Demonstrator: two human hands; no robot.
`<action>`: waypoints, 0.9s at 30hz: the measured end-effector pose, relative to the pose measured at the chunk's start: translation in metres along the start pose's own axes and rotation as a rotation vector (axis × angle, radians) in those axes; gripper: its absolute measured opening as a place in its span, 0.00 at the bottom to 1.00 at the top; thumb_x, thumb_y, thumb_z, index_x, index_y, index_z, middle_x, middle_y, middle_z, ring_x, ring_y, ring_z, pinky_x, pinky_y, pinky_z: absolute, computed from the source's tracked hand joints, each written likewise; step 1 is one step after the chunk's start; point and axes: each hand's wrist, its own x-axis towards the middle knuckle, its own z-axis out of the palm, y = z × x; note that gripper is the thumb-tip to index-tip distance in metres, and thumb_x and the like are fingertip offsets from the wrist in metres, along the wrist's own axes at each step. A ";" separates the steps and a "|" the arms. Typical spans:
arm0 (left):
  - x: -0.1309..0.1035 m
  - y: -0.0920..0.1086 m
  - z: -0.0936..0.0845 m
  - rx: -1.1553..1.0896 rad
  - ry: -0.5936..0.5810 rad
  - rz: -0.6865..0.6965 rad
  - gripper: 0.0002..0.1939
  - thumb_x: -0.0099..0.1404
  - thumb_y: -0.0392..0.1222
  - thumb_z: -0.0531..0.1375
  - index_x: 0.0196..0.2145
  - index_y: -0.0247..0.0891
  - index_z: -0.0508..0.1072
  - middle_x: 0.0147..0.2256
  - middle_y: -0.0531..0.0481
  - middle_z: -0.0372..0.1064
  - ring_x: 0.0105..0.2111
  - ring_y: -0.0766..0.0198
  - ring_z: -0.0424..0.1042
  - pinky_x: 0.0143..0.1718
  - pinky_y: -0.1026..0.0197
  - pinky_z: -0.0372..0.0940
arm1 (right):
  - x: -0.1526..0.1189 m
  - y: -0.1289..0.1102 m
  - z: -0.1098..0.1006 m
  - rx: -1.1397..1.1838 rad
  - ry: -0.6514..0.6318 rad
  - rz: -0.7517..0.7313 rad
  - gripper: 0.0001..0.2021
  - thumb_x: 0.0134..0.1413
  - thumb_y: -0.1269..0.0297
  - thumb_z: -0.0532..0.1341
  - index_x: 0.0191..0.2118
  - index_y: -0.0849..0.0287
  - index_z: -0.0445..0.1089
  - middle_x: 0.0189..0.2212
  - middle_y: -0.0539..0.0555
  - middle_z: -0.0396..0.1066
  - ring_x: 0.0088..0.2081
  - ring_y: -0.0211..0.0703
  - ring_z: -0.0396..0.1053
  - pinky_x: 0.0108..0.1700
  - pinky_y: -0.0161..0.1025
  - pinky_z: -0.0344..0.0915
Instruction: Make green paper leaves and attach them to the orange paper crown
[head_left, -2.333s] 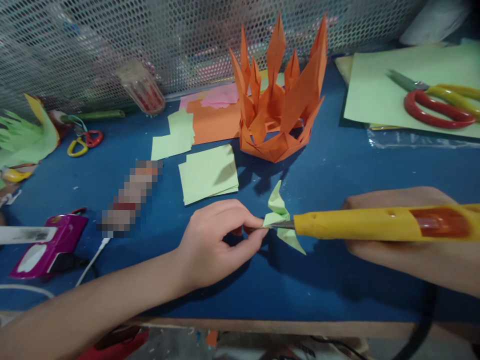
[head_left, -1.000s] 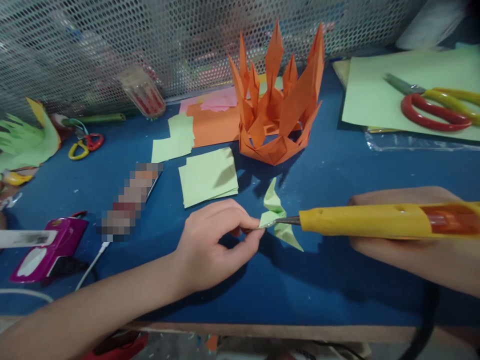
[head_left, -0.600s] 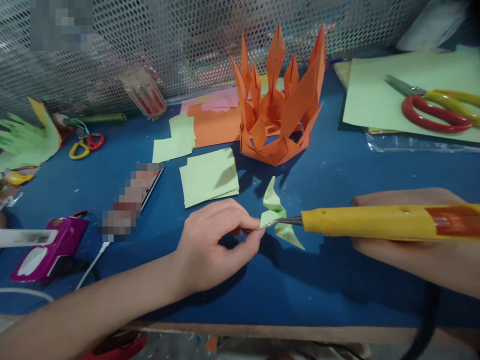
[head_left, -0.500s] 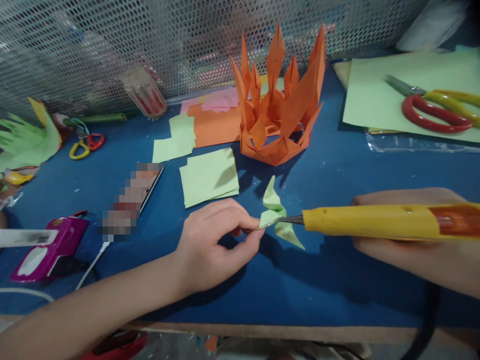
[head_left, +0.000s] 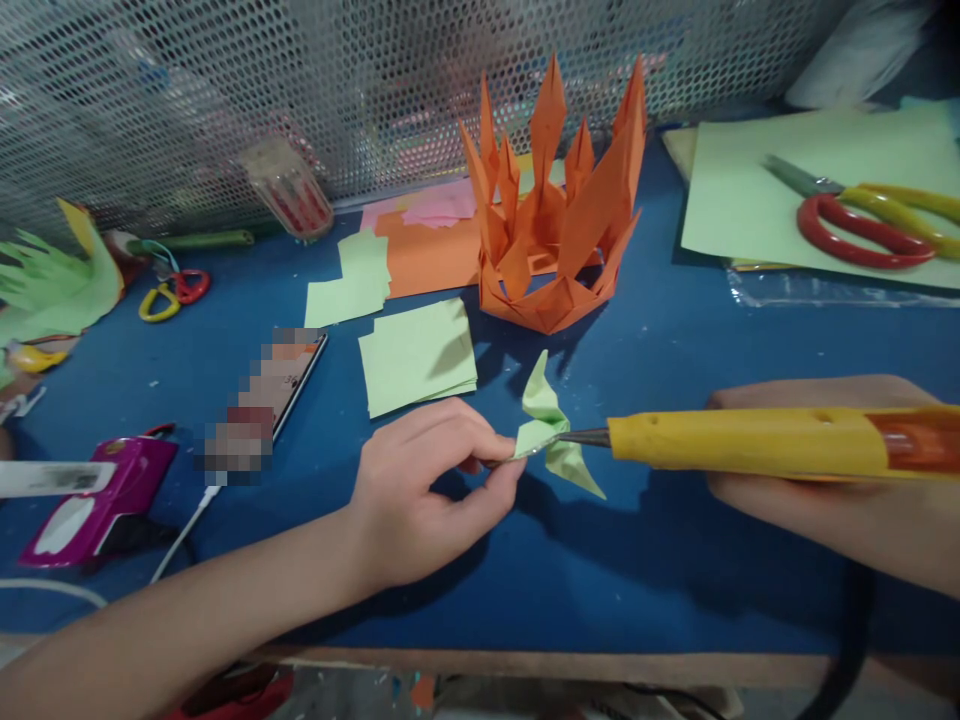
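My left hand (head_left: 431,490) pinches one end of a small folded light-green paper piece (head_left: 541,430) between thumb and fingertips, just above the blue table. Two pointed, leaf-like flaps of the piece spread away from the pinch. From the right, my right hand (head_left: 817,500) grips a yellow hot glue gun (head_left: 735,440), its body hiding part of the fingers. The gun's thin metal nozzle touches the paper's edge, where a shiny clear line shows. Just beyond stands an orange folded-paper crown (head_left: 551,290) with tall points.
Green paper squares (head_left: 420,355) lie left of the crown. A phone (head_left: 274,400) on a white cable and a purple device (head_left: 97,500) are at left. Large scissors (head_left: 862,230) rest on green sheets (head_left: 742,180) at right. Small scissors (head_left: 172,290) lie far left, before a metal mesh (head_left: 375,80).
The nozzle tip has slid slightly right along the paper's edge, away from my left fingertips. Both hands keep their grip; the view has shifted a little.
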 end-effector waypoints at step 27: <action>0.003 0.003 -0.003 0.003 0.031 0.014 0.09 0.59 0.27 0.64 0.28 0.39 0.71 0.23 0.54 0.71 0.23 0.70 0.70 0.25 0.67 0.68 | 0.001 0.002 -0.003 -0.037 -0.014 -0.011 0.11 0.45 0.56 0.61 0.20 0.50 0.60 0.17 0.46 0.66 0.18 0.41 0.64 0.17 0.37 0.62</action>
